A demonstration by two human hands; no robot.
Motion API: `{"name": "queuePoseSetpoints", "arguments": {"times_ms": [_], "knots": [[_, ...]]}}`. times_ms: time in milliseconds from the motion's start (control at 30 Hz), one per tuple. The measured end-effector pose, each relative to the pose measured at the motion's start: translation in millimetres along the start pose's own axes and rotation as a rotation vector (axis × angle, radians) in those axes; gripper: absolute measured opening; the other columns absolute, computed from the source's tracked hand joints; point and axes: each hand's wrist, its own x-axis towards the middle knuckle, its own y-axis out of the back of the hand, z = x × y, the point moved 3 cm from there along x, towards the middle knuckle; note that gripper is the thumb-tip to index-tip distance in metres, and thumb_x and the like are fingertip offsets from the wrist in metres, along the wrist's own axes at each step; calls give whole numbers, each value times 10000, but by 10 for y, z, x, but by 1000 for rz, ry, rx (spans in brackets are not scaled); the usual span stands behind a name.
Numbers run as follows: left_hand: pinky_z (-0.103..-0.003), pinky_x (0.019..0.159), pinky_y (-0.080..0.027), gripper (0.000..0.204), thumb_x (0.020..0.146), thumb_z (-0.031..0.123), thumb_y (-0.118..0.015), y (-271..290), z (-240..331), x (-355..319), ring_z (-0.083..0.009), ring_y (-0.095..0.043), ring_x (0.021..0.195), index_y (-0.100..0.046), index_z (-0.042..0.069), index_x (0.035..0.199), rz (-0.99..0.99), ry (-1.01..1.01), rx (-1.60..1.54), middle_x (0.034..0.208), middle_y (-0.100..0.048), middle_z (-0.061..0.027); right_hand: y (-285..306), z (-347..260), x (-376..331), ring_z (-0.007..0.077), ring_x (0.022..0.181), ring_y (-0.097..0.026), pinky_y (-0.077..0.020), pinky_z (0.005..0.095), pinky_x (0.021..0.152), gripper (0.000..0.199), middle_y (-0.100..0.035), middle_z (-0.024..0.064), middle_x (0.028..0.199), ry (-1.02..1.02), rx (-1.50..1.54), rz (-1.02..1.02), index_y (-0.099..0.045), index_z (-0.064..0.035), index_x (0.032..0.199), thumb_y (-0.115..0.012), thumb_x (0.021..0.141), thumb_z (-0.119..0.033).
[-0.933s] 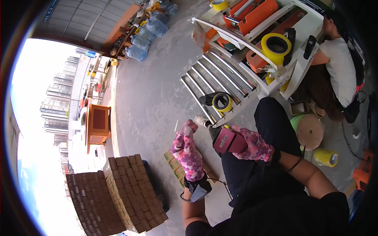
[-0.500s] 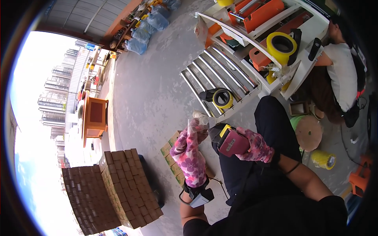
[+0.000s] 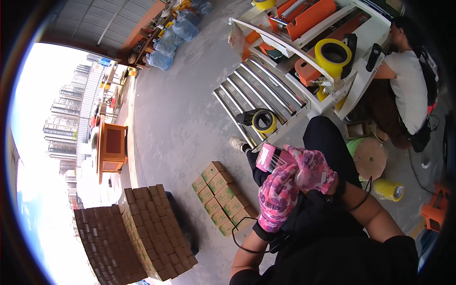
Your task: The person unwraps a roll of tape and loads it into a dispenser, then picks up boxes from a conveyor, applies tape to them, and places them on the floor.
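"One pink box [image 3: 269, 157], crowded above the dark trousers [image 3: 327, 135]; why so?"

"For steadiness, I'd guess; the right hand [image 3: 313, 170] seems clamped on its right end; the left hand [image 3: 278, 197] lies against both, fingertips hidden, so its grip I cannot tell."

"And the tape dispenser [image 3: 270, 128]?"

"It rests on the roller bed [image 3: 267, 88], near that box; perhaps there to be within easy reach."

**Daylight floods in from the left**

Beyond the left edge of the floor [image 3: 175, 114], we see sky [image 3: 35, 80] burnt mostly white and distant buildings [image 3: 61, 128] washed pale. Away from that edge, light softens, rollers [image 3: 268, 88] glint and dark trousers [image 3: 327, 142] lose detail. We find straight lines bowed, corners black, the rim fringed bluish.
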Motion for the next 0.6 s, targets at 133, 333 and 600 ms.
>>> {"name": "queuePoseSetpoints", "arguments": {"times_ms": [133, 333, 600], "knots": [[-366, 834, -519, 312, 793, 37, -669, -77, 65, -10, -294, -637, 995, -613, 46, 1100, 60, -32, -190, 1126, -636, -122, 219, 30, 145, 380, 803, -656, -543, 429, 671, 621, -664, 216, 869, -250, 127, -225, -537, 23, 1160, -729, 695, -341], [-289, 811, -501, 179, 920, 75, -584, -413, 363, 458, -177, -663, 894, -662, -51, 1022, 61, 330, -803, 971, -690, -127, 365, 577, -117, 402, 847, -625, -505, 461, 730, 565, -652, 238, 912, -267, 59, -6, -562, -26, 1064, -719, 709, -437], [-322, 860, -543, 294, 928, 56, -582, -1511, -324, 1131, -193, -621, 1026, -577, -13, 1214, 142, 701, -1576, 1194, -614, -108, 851, 1141, -1202, 137, 916, -605, -472, 291, 835, 491, -650, 89, 989, -781, 812, 228, -559, 5, 1162, -727, 764, -229]]}}
